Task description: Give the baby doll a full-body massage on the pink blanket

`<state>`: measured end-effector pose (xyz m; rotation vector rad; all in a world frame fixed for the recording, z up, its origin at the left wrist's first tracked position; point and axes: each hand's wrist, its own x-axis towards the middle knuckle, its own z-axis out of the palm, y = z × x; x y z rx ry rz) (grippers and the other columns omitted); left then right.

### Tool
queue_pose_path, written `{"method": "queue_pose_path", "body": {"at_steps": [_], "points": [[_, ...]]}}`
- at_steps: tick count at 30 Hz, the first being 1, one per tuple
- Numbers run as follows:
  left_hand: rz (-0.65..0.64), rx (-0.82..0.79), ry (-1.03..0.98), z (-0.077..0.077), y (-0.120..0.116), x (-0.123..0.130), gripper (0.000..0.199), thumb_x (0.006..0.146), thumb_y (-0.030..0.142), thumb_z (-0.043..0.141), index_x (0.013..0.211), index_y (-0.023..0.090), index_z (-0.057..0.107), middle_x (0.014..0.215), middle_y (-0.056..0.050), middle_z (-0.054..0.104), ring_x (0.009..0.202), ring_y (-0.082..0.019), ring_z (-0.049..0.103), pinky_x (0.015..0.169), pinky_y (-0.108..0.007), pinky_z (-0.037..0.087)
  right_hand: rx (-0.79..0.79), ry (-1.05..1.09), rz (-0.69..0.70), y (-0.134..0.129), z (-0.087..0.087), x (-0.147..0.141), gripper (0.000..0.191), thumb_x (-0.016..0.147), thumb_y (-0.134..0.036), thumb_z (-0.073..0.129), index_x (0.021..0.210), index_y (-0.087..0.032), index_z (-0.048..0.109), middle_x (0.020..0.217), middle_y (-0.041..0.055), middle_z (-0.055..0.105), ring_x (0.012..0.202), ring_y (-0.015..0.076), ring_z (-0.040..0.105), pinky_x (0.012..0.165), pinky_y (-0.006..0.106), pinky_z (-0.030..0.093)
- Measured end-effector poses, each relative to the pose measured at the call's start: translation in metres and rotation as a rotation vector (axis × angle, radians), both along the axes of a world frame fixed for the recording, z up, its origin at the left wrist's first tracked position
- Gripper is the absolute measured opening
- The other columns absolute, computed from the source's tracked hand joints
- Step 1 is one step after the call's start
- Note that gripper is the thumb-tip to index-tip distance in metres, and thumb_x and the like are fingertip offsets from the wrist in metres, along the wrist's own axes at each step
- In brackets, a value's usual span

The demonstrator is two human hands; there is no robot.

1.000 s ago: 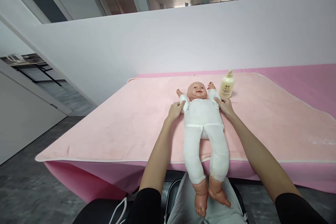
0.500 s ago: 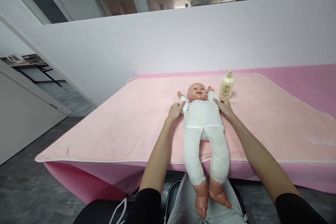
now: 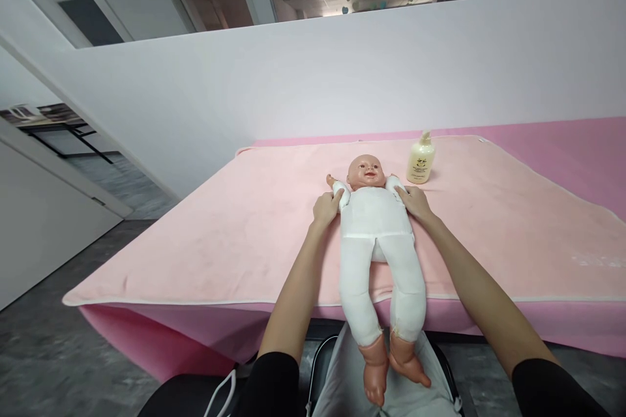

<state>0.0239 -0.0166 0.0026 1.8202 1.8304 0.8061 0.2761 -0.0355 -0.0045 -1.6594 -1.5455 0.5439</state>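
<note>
A baby doll (image 3: 376, 215) with a white cloth body lies face up on the pink blanket (image 3: 220, 228), its feet hanging past the near edge over my lap. My left hand (image 3: 327, 208) is wrapped round the doll's arm on the left side of the view. Round its other arm, on the right, my right hand (image 3: 415, 201) is closed. The doll's hand on the right is mostly hidden behind its sleeve.
A pale yellow pump bottle (image 3: 421, 159) stands upright just beyond my right hand. Behind the table rises a white wall (image 3: 342, 78). A white cable (image 3: 222, 391) hangs by a black chair at the near edge.
The doll's arm on the right has shifted slightly inward and down with my right hand, and its small hand shows less. My left hand keeps its hold with little movement.
</note>
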Motion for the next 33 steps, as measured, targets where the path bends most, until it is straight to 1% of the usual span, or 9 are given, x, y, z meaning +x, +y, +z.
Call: {"method": "queue_pose_path", "body": {"at_steps": [4, 8, 12, 15, 19, 23, 26, 29, 33], "points": [[-0.084, -0.072, -0.224, 0.000, 0.002, -0.006, 0.044, 0.078, 0.055, 0.040, 0.058, 0.016, 0.049, 0.058, -0.004, 0.052, 0.053, -0.014, 0.046, 0.052, -0.026, 0.030, -0.007, 0.003, 0.012, -0.006, 0.009, -0.001, 0.040, 0.076, -0.052, 0.039, 0.064, -0.017, 0.055, 0.064, 0.0038, 0.056, 0.063, 0.0165, 0.048, 0.058, 0.026, 0.032], [-0.087, -0.197, -0.438, 0.013, -0.008, -0.007, 0.038, 0.077, 0.050, 0.047, 0.069, 0.014, 0.053, 0.055, -0.002, 0.051, 0.047, -0.011, 0.045, 0.049, -0.025, 0.035, 0.095, 0.059, 0.033, -0.008, 0.016, -0.005, 0.030, 0.070, -0.045, 0.051, 0.077, -0.017, 0.058, 0.075, 0.0031, 0.059, 0.068, 0.0168, 0.049, 0.063, 0.027, 0.035], [-0.200, -0.212, -0.615, 0.030, -0.020, -0.008, 0.031, 0.076, 0.043, 0.052, 0.083, 0.013, 0.058, 0.071, -0.003, 0.061, 0.058, -0.011, 0.054, 0.060, -0.025, 0.045, 0.184, 0.175, 0.019, -0.005, 0.015, -0.006, 0.028, 0.067, -0.041, 0.055, 0.082, -0.018, 0.057, 0.079, 0.0022, 0.057, 0.069, 0.0155, 0.047, 0.063, 0.028, 0.037], [-0.286, -0.199, -0.681, 0.034, -0.022, -0.009, 0.034, 0.074, 0.042, 0.054, 0.092, 0.014, 0.059, 0.085, -0.006, 0.065, 0.070, -0.013, 0.060, 0.070, -0.028, 0.048, 0.253, 0.305, 0.032, -0.001, 0.013, -0.006, 0.030, 0.066, -0.043, 0.058, 0.084, -0.018, 0.056, 0.080, 0.0022, 0.055, 0.070, 0.0149, 0.047, 0.064, 0.028, 0.039], [-0.334, -0.131, -0.795, 0.028, -0.018, -0.008, 0.037, 0.070, 0.035, 0.060, 0.100, 0.013, 0.058, 0.105, -0.010, 0.063, 0.092, -0.018, 0.060, 0.084, -0.031, 0.046, 0.294, 0.477, 0.088, 0.000, 0.015, -0.006, 0.032, 0.064, -0.043, 0.060, 0.085, -0.019, 0.054, 0.083, 0.0026, 0.057, 0.072, 0.0148, 0.050, 0.065, 0.028, 0.043], [-0.303, -0.042, -0.826, 0.021, -0.015, -0.006, 0.045, 0.063, 0.024, 0.065, 0.105, 0.011, 0.057, 0.115, -0.013, 0.059, 0.101, -0.021, 0.057, 0.089, -0.033, 0.045, 0.295, 0.649, 0.154, 0.000, 0.016, -0.005, 0.039, 0.059, -0.036, 0.065, 0.093, -0.019, 0.055, 0.090, 0.0032, 0.061, 0.077, 0.0149, 0.055, 0.071, 0.029, 0.045], [-0.304, 0.000, -0.771, 0.017, -0.015, -0.010, 0.049, 0.060, 0.020, 0.066, 0.108, 0.013, 0.059, 0.111, -0.010, 0.062, 0.103, -0.023, 0.057, 0.087, -0.033, 0.046, 0.284, 0.745, 0.166, 0.002, 0.013, -0.002, 0.045, 0.055, -0.031, 0.067, 0.096, -0.019, 0.056, 0.098, 0.0042, 0.062, 0.080, 0.0154, 0.057, 0.075, 0.031, 0.046], [-0.335, -0.026, -0.758, 0.014, -0.011, -0.014, 0.041, 0.059, 0.021, 0.064, 0.099, 0.013, 0.065, 0.102, -0.008, 0.065, 0.098, -0.024, 0.059, 0.081, -0.033, 0.049, 0.291, 0.764, 0.167, 0.006, 0.007, 0.002, 0.043, 0.053, -0.028, 0.069, 0.093, -0.018, 0.059, 0.098, 0.0055, 0.063, 0.086, 0.0177, 0.058, 0.079, 0.033, 0.046], [-0.318, -0.059, -0.743, 0.008, -0.004, -0.016, 0.039, 0.047, 0.017, 0.067, 0.085, 0.012, 0.068, 0.110, -0.011, 0.063, 0.097, -0.024, 0.059, 0.077, -0.030, 0.049, 0.289, 0.726, 0.144, 0.010, 0.000, 0.005, 0.040, 0.051, -0.029, 0.071, 0.088, -0.016, 0.062, 0.097, 0.0075, 0.065, 0.093, 0.0212, 0.058, 0.083, 0.037, 0.046]]}}
